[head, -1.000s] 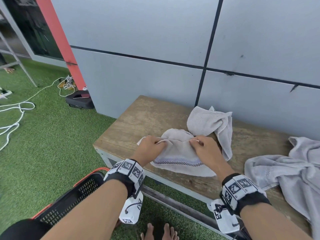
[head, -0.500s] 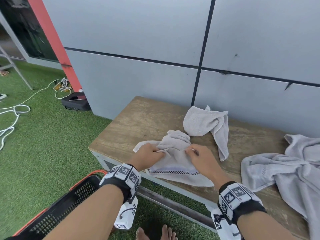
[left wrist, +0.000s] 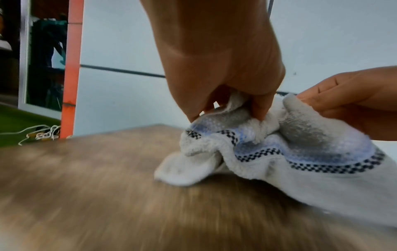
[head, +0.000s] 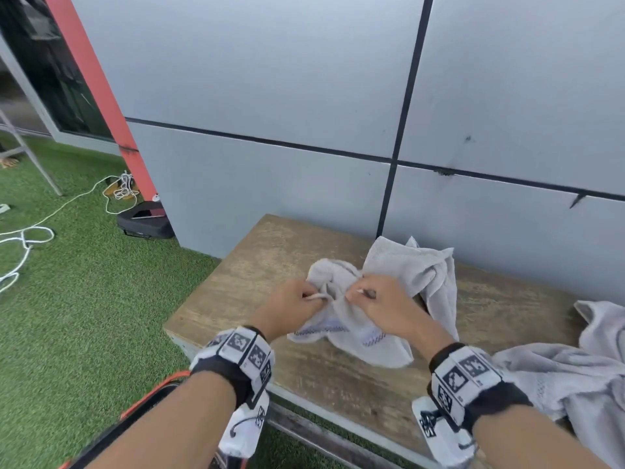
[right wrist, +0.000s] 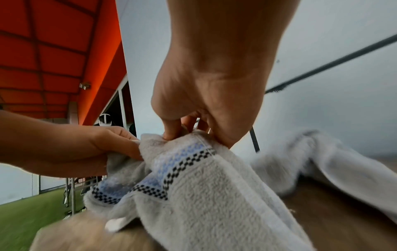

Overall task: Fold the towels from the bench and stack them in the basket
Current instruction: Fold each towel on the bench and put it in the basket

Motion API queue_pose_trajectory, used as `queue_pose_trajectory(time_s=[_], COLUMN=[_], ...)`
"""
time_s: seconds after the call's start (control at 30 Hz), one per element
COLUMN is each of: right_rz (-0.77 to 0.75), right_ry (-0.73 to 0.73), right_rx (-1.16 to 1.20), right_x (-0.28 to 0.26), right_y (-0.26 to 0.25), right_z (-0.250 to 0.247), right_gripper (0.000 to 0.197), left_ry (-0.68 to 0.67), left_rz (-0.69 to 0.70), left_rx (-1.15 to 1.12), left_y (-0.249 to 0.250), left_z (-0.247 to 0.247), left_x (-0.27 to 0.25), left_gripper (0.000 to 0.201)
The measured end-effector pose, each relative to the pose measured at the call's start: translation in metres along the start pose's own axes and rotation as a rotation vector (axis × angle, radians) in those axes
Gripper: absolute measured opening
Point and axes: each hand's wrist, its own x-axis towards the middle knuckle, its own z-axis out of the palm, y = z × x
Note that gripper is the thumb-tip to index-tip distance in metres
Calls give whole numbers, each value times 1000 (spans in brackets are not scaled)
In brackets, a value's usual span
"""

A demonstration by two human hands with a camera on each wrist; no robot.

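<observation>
From the head view I see my left hand [head: 291, 308] and right hand [head: 382, 308] pinching 1 bunched towel [head: 355, 336] on the wooden bench [head: 257, 265], with the basket [head: 148, 411] at 7 o'clock. The left wrist view shows my left fingers [left wrist: 261, 108] nipping its hem above the checkered band. The right wrist view shows my right thumb [right wrist: 171, 129] and fingers clamping the same edge.

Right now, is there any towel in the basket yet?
Cannot tell: only the rim of the basket shows; the hands pinch one towel on the bench.
</observation>
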Motion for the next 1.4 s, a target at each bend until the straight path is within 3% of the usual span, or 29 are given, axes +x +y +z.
queue_pose_trajectory(time_s=[0.13, 0.23, 0.3, 0.37, 0.43, 0.53, 0.63, 0.73, 0.83, 0.9, 0.97, 1.0, 1.1, 1.17, 1.27, 1.4], right_rz=[-136, -198, -188, -100, -17, 37, 125, 140, -40, -192, -222, -172, 77, 192, 276, 177], right_ry=[233, 387, 536, 667, 682, 572, 504, 437, 540, 649, 689, 666, 490, 426, 399, 433], right_rx=[-81, -216, -290, -290, -294, -256, 2, 265, 330, 346, 352, 336, 256, 275, 388, 439], right_x=[78, 121, 137, 138, 133, 126, 123, 120, 121, 117, 111, 108, 102, 97, 96, 115], right_y=[-37, -50, -50, -45, -38, -24, -21, -41, -59, -65, -59, -52, -26, -16, -18, -41], right_z=[-56, -102, -128, -143, -147, -140, -135, -141, -156, -162, -158, -153, -135, -126, -121, -142], right_gripper=[25, 26, 26, 26, 26, 24, 19, 14, 15, 16, 15, 16, 21, 21, 17, 16], left_ry=[231, 495, 667, 713, 668, 476, 341, 340, 407, 501, 538, 504, 261, 164, 181, 293], left_rz=[47, 127, 73, -57, -135, -217, -276, -241, -54, 109, 171, 133, -149, -196, -211, -165], left_rx=[76, 160, 253, 320, 304, 182, -238, -588, -629, -549, -405, -349, -339, -397, -595, -807], left_y=[46, 63, 63, 59, 53, 37, 38, 54, 77, 87, 84, 78, 55, 45, 51, 88], left_z=[-68, -114, -137, -152, -159, -156, -143, -149, -174, -185, -184, -180, -157, -143, -134, -151], left_x=[68, 110, 121, 123, 119, 108, 101, 111, 129, 133, 132, 129, 114, 105, 106, 136], left_gripper=[35, 36, 31, 27, 29, 39, 29, 26, 17, 23, 27, 26, 26, 37, 39, 31])
